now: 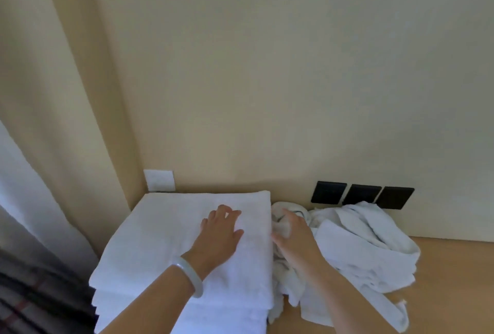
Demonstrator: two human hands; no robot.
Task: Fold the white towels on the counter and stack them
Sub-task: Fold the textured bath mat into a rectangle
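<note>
A stack of folded white towels [160, 248] stands at the left end of the wooden counter [454, 280]. My left hand [219, 237], with a pale bangle on the wrist, rests flat on the top towel, fingers straight. To the right lies a heap of crumpled white towels [361, 248]. My right hand [294, 237] is blurred at the heap's left edge, beside the stack, fingers stretched out; whether it holds cloth I cannot tell.
A beige wall rises behind the counter, with a white plate [159, 180] and three black sockets [362, 194] low on it. A pale curtain [40, 173] hangs at the left, and dark checked fabric [32, 293] lies below it.
</note>
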